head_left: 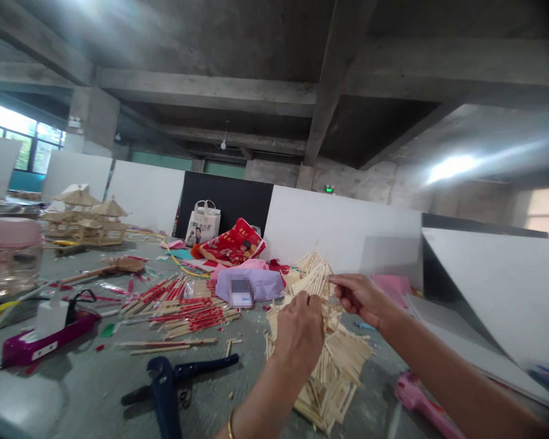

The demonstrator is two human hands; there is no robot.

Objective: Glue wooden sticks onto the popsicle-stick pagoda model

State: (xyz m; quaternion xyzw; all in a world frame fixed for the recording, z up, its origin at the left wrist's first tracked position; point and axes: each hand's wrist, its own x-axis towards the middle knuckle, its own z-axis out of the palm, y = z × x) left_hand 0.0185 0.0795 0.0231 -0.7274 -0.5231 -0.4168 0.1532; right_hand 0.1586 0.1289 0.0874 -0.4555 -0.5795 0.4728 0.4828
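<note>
A model pavilion [326, 353] built of pale wooden sticks stands in front of me, with layered, fanned-out roofs and a pointed top. My left hand [299, 329] is closed on its near left side, fingers curled over the roof; their tips are hidden behind the hand. From the right, my right hand [359, 297] reaches to the upper roof with thumb and forefinger pinched at its edge. Whatever sits between those fingertips is too small to make out. Right of the model, a pink glue gun [421, 399] lies on the table.
A dark blue cutter tool [165, 390] lies at front left. Behind it are bundles of sticks with red wrapping [192, 314]. A purple power strip [50, 341], a pink-lidded jar [11, 256] and finished pavilion models [89, 219] stand left. A phone [241, 291] leans on lilac cloth [268, 283].
</note>
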